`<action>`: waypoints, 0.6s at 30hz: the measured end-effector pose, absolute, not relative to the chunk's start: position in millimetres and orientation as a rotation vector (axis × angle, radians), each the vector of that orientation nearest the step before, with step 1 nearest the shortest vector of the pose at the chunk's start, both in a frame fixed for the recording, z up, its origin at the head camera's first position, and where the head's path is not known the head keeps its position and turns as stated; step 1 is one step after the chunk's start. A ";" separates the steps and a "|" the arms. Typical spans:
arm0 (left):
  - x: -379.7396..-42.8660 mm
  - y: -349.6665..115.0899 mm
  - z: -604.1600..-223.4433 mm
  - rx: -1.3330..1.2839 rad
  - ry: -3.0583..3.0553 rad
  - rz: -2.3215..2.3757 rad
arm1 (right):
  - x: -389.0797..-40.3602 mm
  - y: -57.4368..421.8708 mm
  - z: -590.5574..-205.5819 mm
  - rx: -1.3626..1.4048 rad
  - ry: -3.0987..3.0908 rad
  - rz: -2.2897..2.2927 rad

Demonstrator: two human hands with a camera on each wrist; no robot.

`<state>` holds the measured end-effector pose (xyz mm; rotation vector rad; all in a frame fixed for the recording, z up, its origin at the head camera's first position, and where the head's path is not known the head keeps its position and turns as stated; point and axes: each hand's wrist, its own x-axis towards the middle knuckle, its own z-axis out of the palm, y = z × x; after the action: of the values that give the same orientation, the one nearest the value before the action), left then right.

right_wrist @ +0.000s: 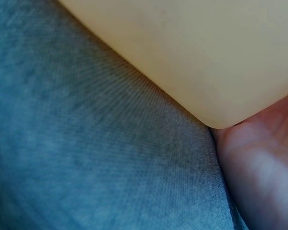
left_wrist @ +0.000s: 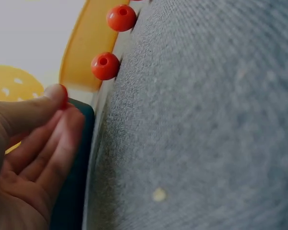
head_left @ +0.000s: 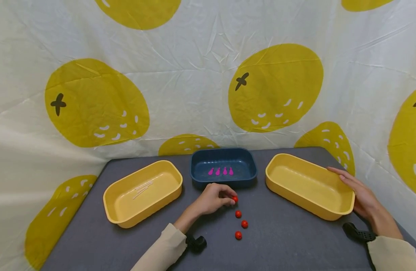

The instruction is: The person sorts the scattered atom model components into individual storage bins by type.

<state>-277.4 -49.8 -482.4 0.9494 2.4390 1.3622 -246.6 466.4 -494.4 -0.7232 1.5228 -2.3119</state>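
Observation:
My left hand (head_left: pixel 213 198) pinches a red bead (head_left: pixel 235 198) between thumb and fingertips, in front of the dark blue tray (head_left: pixel 225 183). In the left wrist view, the thumb covers most of that held bead (left_wrist: pixel 64 96). Three more red beads lie in a loose line on the table, the nearest bead (head_left: pixel 238 235) closest to me. My right hand (head_left: pixel 363 197) rests against the right end of a yellow tray (head_left: pixel 306 184), its visible fingers fairly straight along the rim. The right wrist view has the palm (right_wrist: pixel 259 158) beside the tray's corner (right_wrist: pixel 216 105).
Inside the blue tray stands a row of several small magenta pieces (head_left: pixel 225 171). Another yellow tray (head_left: pixel 123 220) on the left holds several thin pale sticks (head_left: pixel 142 189). Behind the dark grey table (head_left: pixel 208 252) hangs a white cloth (head_left: pixel 187 94) printed with yellow fruit.

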 end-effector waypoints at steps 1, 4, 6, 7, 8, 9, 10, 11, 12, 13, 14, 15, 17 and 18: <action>-276.4 -49.4 -481.4 0.945 2.425 1.390 | -246.6 466.3 -494.7 -0.726 1.520 -2.313; -273.4 -46.6 -477.3 0.952 2.386 1.475 | -246.5 466.1 -495.0 -0.732 1.503 -2.318; -271.4 -43.5 -473.5 0.954 2.353 1.530 | -246.5 466.6 -494.3 -0.741 1.481 -2.319; -271.0 -41.7 -472.1 0.950 2.336 1.553 | -246.7 466.7 -494.0 -0.747 1.469 -2.320; -270.8 -39.5 -470.7 0.945 2.316 1.580 | -246.7 466.8 -493.8 -0.750 1.464 -2.319; -270.4 -37.0 -468.8 0.938 2.298 1.602 | -246.9 466.9 -493.4 -0.751 1.463 -2.317; -270.5 -34.1 -466.9 0.929 2.283 1.620 | -247.0 466.9 -493.0 -0.748 1.463 -2.317; -270.9 -30.9 -464.7 0.916 2.262 1.641 | -247.0 466.9 -492.6 -0.746 1.464 -2.316; -271.3 -27.5 -462.0 0.904 2.247 1.656 | -246.8 466.8 -492.2 -0.740 1.472 -2.315; -272.3 -23.8 -459.4 0.893 2.234 1.671 | -246.4 466.3 -491.9 -0.732 1.480 -2.314; -273.5 -19.7 -456.6 0.885 2.221 1.690 | -246.0 465.8 -491.5 -0.724 1.489 -2.314; -274.7 -15.5 -453.5 0.874 2.211 1.705 | -245.8 465.2 -491.0 -0.717 1.494 -2.314; -278.1 -7.1 -447.9 0.849 2.183 1.744 | -245.2 463.9 -490.4 -0.712 1.505 -2.311; -280.0 -2.6 -445.4 0.836 2.170 1.763 | -245.2 463.3 -490.1 -0.711 1.510 -2.311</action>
<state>-280.0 -2.6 -445.4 0.8357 2.1695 1.7631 -245.2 463.3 -490.1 -0.7106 1.5097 -2.3108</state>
